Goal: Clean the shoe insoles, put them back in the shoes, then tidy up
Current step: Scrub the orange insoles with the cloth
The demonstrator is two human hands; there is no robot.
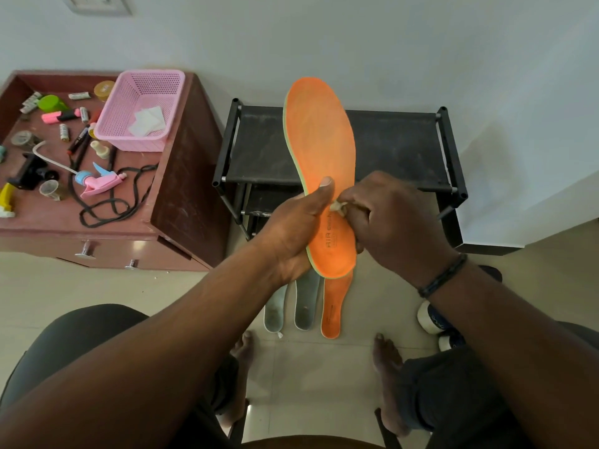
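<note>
My left hand (pixel 298 228) grips an orange insole (pixel 321 147) near its heel, thumb across the face, holding it upright in front of me. My right hand (pixel 392 222) pinches a small crumpled white wipe (pixel 337 207) against the insole's lower half. On the floor below lie a second orange insole (pixel 334 309) and two grey insoles (pixel 306 306), side by side. A pair of white and dark shoes (pixel 434 322) shows partly behind my right forearm.
A black shoe rack (pixel 389 144) stands against the wall behind the insole. To the left, a brown cabinet top (pixel 129 218) carries a pink basket (pixel 139 108) with white wipes, a pink spray head (pixel 100 184), markers and a black cord. My knees and bare feet fill the bottom.
</note>
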